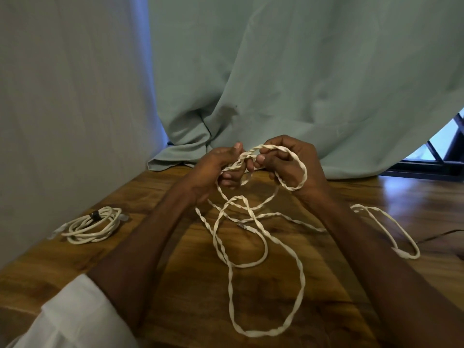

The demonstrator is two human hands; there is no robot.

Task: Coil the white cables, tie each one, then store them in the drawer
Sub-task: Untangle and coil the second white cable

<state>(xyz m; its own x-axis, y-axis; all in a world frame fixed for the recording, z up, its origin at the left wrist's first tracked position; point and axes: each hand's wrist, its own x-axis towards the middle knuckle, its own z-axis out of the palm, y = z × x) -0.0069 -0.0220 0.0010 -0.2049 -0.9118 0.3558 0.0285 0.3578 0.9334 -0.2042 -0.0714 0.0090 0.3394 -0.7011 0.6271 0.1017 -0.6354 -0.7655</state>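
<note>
A long twisted white cable point(261, 249) lies in loose loops across the wooden table point(190, 292). My left hand point(216, 172) and my right hand point(288, 162) are raised above the table's far side, both gripping the cable's upper part. One loop of it wraps around my right hand. More of this cable trails off to the right point(391, 227) behind my right forearm. At the table's left edge lies a second white cable point(93, 224), coiled and bound with a dark tie point(95, 215). No drawer is in view.
A pale green curtain point(301, 84) hangs behind the table and bunches on its far edge. A light wall point(62, 109) stands at the left. A thin dark wire point(437, 236) crosses the table's right side. A white sleeve point(75, 315) shows at lower left.
</note>
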